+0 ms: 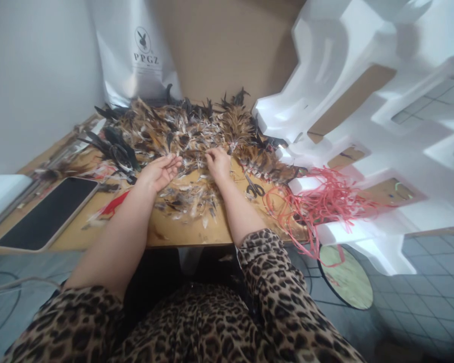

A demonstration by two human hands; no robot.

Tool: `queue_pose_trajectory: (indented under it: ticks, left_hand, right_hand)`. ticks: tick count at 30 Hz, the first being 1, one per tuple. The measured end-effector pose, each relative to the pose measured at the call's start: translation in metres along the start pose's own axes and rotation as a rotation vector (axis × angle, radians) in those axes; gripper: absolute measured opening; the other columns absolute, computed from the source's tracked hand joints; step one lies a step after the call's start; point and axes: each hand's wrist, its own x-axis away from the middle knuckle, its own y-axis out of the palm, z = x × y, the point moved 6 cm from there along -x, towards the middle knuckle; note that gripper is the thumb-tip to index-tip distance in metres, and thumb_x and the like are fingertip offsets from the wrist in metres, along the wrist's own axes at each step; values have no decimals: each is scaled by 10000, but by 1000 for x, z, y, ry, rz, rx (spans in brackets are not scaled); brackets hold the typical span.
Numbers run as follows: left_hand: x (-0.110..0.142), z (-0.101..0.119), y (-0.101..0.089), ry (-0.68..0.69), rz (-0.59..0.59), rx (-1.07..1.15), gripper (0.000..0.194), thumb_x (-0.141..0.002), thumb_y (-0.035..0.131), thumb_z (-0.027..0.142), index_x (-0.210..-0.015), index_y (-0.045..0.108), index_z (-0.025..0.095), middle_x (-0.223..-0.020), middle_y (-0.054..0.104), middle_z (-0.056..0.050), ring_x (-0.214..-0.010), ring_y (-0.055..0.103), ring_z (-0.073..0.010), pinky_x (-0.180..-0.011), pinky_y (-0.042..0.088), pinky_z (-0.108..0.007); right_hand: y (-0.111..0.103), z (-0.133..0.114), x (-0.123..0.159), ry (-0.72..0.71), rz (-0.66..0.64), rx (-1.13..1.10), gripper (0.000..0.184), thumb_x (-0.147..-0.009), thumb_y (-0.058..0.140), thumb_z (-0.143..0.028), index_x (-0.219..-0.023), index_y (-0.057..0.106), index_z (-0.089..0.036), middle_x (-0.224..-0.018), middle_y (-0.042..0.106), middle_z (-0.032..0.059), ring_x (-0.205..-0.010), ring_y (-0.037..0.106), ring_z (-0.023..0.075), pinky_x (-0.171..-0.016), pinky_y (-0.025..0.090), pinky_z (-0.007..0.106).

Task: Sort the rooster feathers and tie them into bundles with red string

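Note:
A large pile of brown, black and white feathers [196, 123] spreads over the back of the wooden table. At its front edge my left hand [161, 171] is turned palm up, with thumb and fingertips pinched at the base of what looks like a feather [169, 146]. The pile behind makes its outline hard to tell. My right hand [218, 164] is closed in a pinch over the feathers, and whatever its fingertips hold is hidden. Small loose feathers [189, 199] lie on the table between my forearms. Black-handled scissors [254, 188] rest right of my right wrist.
A phone [49, 214] lies at the left on the wooden table [196, 237]. Tangled pink-red strips [325, 196] hang over the right edge beside large white foam pieces [325, 55]. Behind the pile stands a silvery bag [136, 65]. A round stool [346, 277] is below right.

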Motion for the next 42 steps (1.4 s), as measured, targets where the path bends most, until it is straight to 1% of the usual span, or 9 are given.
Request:
queue_pose_trajectory:
  ticks: [5, 9, 15, 20, 24, 28, 35, 38, 42]
  left_hand:
    - [-2, 0, -1, -14, -24, 31, 42, -794, 574, 128, -787, 612, 114, -827, 697, -85, -681, 658, -107, -550, 509, -156]
    - [-1, 0, 1, -29, -46, 40, 55, -802, 560, 122, -784, 611, 114, -858, 699, -96, -723, 667, -120, -579, 522, -163]
    - [0, 2, 3, -21, -71, 96, 72, -814, 541, 125, -793, 609, 122, -917, 695, -98, -769, 671, -130, -595, 527, -169]
    - [2, 6, 3, 11, -77, 135, 78, -818, 540, 132, -777, 606, 127, -922, 694, -92, -802, 668, -128, -631, 529, -169]
    - [2, 7, 6, 50, -118, 106, 72, -808, 552, 112, -783, 619, 116, -895, 698, -87, -793, 668, -123, -640, 529, -167]
    - [2, 6, 8, 68, -140, 27, 88, -795, 555, 71, -807, 638, 99, -877, 697, -88, -743, 664, -105, -625, 525, -154]
    - [2, 4, 9, 96, -110, 5, 97, -773, 561, 28, -771, 648, 71, -750, 679, -77, -656, 646, -81, -595, 516, -132]
    - [2, 5, 8, 103, -105, -6, 80, -767, 575, 43, -778, 646, 76, -771, 680, -80, -666, 648, -87, -581, 513, -134]
    - [2, 6, 4, 91, -76, -7, 43, -760, 609, 97, -798, 628, 103, -868, 688, -92, -745, 668, -126, -584, 523, -166]
  right_hand:
    - [-14, 1, -5, -110, 208, -267, 187, -852, 467, -278, -893, 623, -184, -921, 594, 55, -928, 539, 160, -873, 401, 302]
    - [-14, -3, -6, -165, 266, -427, 169, -849, 476, -297, -875, 604, -190, -899, 574, 51, -894, 535, 147, -850, 423, 298]
    - [-21, -11, -5, -126, 327, -572, 177, -838, 500, -325, -862, 599, -181, -862, 573, 46, -876, 533, 145, -840, 430, 305]
    - [-14, -11, -6, -122, 294, -666, 191, -824, 509, -351, -863, 596, -185, -870, 588, 41, -870, 549, 145, -848, 435, 313]
    - [-4, -7, -8, -133, 273, -731, 198, -814, 518, -363, -861, 594, -187, -853, 595, 35, -847, 558, 140, -834, 446, 307]
    - [2, -6, -9, -141, 226, -740, 195, -796, 543, -371, -838, 598, -189, -829, 606, 27, -822, 563, 134, -823, 451, 295]
    - [3, -9, -7, -100, 172, -726, 228, -786, 543, -388, -837, 596, -173, -830, 615, 29, -807, 556, 130, -816, 444, 279]
    - [4, -10, -7, -63, 143, -741, 237, -785, 537, -387, -849, 585, -164, -838, 613, 32, -799, 552, 124, -804, 442, 267]
    - [9, -7, -8, 10, 115, -767, 242, -789, 521, -394, -868, 564, -169, -858, 608, 31, -809, 550, 116, -800, 442, 257]
